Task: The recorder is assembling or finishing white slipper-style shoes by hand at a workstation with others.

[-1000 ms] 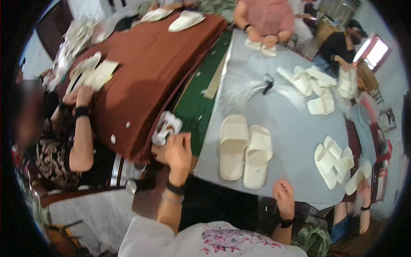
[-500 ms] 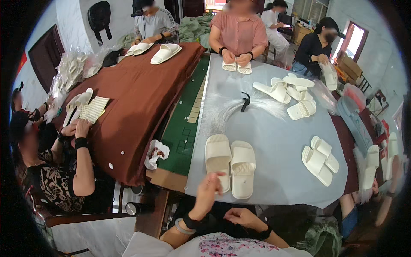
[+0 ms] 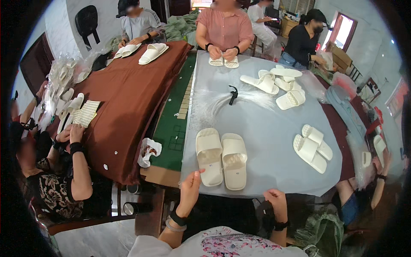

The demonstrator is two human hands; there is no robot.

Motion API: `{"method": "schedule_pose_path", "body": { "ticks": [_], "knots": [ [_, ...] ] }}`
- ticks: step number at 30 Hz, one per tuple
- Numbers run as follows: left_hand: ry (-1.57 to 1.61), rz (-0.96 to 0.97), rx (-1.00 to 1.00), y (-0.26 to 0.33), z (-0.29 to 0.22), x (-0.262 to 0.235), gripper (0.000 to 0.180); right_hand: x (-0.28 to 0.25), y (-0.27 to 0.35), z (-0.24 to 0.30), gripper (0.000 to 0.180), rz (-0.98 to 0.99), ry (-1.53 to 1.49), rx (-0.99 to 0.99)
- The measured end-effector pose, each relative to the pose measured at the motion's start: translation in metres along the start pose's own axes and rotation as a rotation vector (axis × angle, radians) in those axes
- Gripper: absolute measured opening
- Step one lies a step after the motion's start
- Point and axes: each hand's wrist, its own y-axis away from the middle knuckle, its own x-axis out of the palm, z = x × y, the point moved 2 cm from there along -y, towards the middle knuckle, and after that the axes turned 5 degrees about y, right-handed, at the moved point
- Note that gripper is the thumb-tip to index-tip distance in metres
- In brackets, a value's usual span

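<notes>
Yeah, our cream, foam-looking, open-toed slippers [image 3: 216, 168] sat near the edge of the grey-covered table [image 3: 267, 147] | left hand [image 3: 189, 189], right hand [image 3: 276, 204]: fingers loose, empty | probably light, squishy; we figured broad straps [image 3: 233, 147] gripped best
</notes>
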Motion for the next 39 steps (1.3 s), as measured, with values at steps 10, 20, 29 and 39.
{"method": "schedule_pose_path", "body": {
  "ticks": [10,20,29,39],
  "knots": [
    [-0.073,0.763,-0.147,0.061,0.012,0.088,0.039,-0.007,-0.011,0.022,0.015,-0.28,-1.426,0.124],
    [-0.186,0.762,-0.27,0.065,-0.001,0.105,0.035,0.017,0.003,0.022,0.021,0.217,-0.465,-0.174],
    [0.024,0.51,-0.298,0.059,0.018,0.097,0.03,0.049,-0.015,0.045,0.018,0.224,-0.02,-0.254],
    [0.456,0.235,-0.589,0.037,0.03,0.045,0.028,0.041,-0.056,0.052,0.024,0.344,-0.455,-0.003]
  ]
}}
